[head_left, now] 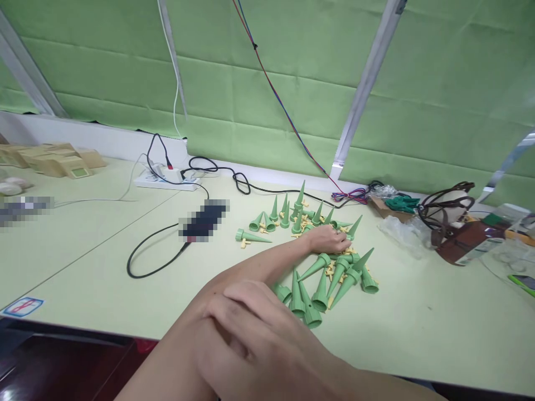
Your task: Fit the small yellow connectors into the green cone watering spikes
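My left hand [329,239] reaches into a spread of green plastic watering spikes [321,289] on the table. Its fingers curl downward among them, and what they hold, if anything, is hidden. Small yellow valves [334,270] lie between the spikes or sit on them. Some spikes stand point up behind that hand, others lie tilted on their sides nearer to me. One spike [253,237] rests apart on the left, beside a yellow valve [244,243]. Close to the camera, my right hand [254,340] lies across my left forearm [246,273], fingers bent and pressed on it.
A blurred-out dark device [204,220] with a black cable lies left of the spikes. Behind it is a white power strip [167,181]. A brown bottle [470,242], clear plastic bags [407,234] and a small cardboard box [390,209] are at right. Cardboard packages [62,161] sit far left.
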Motion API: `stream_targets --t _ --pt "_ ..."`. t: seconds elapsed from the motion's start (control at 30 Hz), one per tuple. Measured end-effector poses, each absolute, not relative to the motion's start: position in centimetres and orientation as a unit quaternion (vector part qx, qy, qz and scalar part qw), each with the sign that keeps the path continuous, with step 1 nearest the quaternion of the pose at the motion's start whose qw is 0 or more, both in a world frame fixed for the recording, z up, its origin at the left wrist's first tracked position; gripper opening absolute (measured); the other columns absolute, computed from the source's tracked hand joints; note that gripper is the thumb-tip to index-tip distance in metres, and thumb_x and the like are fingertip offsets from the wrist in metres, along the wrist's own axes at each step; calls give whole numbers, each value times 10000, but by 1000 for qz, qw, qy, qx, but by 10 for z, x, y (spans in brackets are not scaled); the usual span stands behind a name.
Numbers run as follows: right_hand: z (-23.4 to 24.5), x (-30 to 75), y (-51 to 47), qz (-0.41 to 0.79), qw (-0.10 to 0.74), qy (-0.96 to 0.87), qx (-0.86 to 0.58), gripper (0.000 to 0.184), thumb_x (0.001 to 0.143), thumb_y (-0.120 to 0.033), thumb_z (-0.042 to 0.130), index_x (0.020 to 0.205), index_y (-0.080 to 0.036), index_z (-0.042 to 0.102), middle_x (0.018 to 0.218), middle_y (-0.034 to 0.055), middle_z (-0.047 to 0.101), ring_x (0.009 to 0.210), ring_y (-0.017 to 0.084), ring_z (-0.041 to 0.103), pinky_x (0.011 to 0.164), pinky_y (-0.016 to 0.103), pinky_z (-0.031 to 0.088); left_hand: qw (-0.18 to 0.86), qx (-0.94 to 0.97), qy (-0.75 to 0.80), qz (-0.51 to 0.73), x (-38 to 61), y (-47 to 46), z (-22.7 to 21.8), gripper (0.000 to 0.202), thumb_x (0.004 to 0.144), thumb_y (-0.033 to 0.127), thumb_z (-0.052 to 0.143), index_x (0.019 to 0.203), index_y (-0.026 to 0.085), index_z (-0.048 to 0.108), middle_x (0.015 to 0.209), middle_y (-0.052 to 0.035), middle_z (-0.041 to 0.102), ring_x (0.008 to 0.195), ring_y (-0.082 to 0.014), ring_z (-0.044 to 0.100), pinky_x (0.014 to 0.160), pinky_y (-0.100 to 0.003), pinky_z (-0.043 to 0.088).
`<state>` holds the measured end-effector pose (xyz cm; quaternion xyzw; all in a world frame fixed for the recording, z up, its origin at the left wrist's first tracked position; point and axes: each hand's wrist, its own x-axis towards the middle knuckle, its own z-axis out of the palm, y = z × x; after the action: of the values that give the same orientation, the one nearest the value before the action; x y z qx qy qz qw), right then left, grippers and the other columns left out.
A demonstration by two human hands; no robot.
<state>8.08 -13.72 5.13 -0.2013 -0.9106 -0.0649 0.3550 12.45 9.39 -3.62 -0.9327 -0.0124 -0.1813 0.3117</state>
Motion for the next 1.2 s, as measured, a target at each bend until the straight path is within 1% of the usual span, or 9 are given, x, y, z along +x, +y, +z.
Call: stream_targets --t 0.07,0.13,0.33,0.63,0.7,0.83,0.93,1.1,1.2 --pt "59 82 -136 -75 325 -925 -184 211 838 -50 489 748 -212 588 756 34 533 718 174 472 652 302 480 311 -933 -15 -183 124 94 -37 245 954 78 339 851 110 558 737 -84 608 580 -159 606 468 -259 292" --pt "65 83 -133 -86 331 -926 -157 222 853 -44 465 716 -194 556 735 29 486 683 159 440 619 300 451 310 -933 -16 -183 124 94 -37 243 956 85 341 852 112 560 737 -85 608 584 -162 608 469 -262 292" --pt "68 80 -124 -76 294 -946 -114 165 896 -69 433 814 -176 528 808 27 490 716 144 421 707 299 439 307 -934 -22 -183 125 95 -38 242 964 94 337 863 117 556 749 -83 616 579 -147 593 483 -244 309" --pt "70 78 -121 -78 335 -929 -137 202 875 -59 412 822 -190 557 797 26 502 727 153 457 699 286 460 311 -933 -18 -178 124 94 -37 230 954 85 344 865 114 555 750 -83 605 588 -159 606 473 -254 304" --pt "72 79 -122 -77 330 -928 -153 209 900 -72 410 863 -184 583 849 35 547 772 152 494 749 285 481 311 -934 -18 -177 123 94 -37 225 955 92 349 869 112 556 750 -84 605 591 -159 609 474 -250 306" --pt "62 80 -122 -103 308 -938 -123 198 913 -90 433 923 -130 626 1053 89 627 960 182 562 945 331 478 312 -933 -22 -176 124 94 -37 223 952 96 356 864 111 560 744 -80 598 590 -157 605 475 -246 312" --pt "48 79 -124 -135 357 -915 -130 221 902 -85 440 900 -145 653 1126 94 652 1082 207 563 1040 369 435 312 -932 -25 -184 124 95 -38 214 951 109 374 850 113 564 727 -73 592 574 -149 595 469 -249 315" --pt "31 79 -127 -146 378 -903 -146 193 927 -139 485 990 -134 667 1165 81 669 1144 192 557 1090 339 417 312 -928 -28 -203 125 97 -40 207 963 150 393 832 124 553 716 -57 596 547 -137 579 468 -243 324" --pt "33 85 -128 -131 381 -903 -150 200 926 -112 479 938 -162 672 1116 41 688 1122 144 565 1101 296 412 313 -928 -29 -203 124 96 -40 209 963 145 391 826 123 546 719 -62 599 551 -135 578 475 -236 332"
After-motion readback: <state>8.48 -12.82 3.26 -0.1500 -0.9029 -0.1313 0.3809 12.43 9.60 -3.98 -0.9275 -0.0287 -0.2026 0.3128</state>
